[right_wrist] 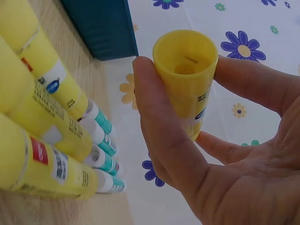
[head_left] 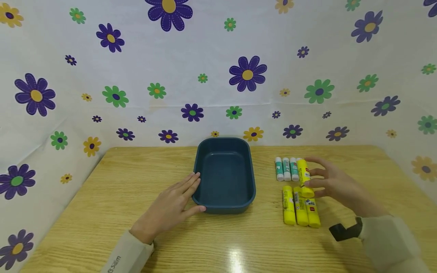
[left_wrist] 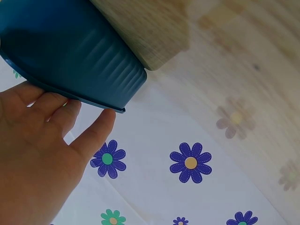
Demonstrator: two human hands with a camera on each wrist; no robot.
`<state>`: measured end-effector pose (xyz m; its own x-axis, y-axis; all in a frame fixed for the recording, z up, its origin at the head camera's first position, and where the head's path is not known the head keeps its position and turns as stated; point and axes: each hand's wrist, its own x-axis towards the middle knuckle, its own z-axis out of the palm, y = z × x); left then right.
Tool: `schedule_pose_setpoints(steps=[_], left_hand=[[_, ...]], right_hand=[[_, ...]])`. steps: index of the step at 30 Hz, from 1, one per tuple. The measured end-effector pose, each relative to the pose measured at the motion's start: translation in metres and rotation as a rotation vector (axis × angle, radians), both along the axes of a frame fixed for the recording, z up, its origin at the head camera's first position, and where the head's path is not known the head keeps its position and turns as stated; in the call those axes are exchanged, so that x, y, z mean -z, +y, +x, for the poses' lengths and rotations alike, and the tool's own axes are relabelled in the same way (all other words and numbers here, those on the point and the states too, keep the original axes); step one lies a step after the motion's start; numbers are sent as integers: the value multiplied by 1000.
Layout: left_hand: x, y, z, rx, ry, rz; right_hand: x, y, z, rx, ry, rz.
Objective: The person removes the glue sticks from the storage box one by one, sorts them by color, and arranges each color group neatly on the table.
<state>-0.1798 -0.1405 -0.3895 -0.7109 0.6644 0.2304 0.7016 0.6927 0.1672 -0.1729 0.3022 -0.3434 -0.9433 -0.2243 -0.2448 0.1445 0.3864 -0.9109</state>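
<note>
My right hand (head_left: 336,185) pinches a yellow glue stick (head_left: 303,170) between thumb and fingers, above the tabletop. In the right wrist view that glue stick (right_wrist: 192,101) shows its hollow round base. Three more yellow glue sticks (head_left: 301,212) lie side by side just below it in the head view. Behind them lies a row of several smaller white-and-teal glue sticks (head_left: 286,169), one partly covered by the held one. My left hand (head_left: 170,210) rests with extended fingers on the left rim of a dark blue plastic bin (head_left: 223,209), whose inside holds nothing.
The wooden table (head_left: 143,170) ends at the back against a white cloth (head_left: 211,49) printed with flowers, which also hangs at both sides. The bin stands mid-table, left of the glue sticks. A black strap piece (head_left: 345,231) hangs at the right wrist.
</note>
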Motion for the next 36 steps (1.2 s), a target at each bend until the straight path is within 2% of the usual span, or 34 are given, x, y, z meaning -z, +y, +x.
schedule_pose_setpoints(steps=[21, 29, 36], left_hand=[[0, 4, 0, 2, -5, 1], [0, 3, -1, 1, -16, 6], [3, 1, -1, 1, 9, 6]], right_hand=[[11, 40, 20, 47, 7, 135], [19, 46, 27, 49, 21, 196], [27, 45, 28, 35, 10, 220]])
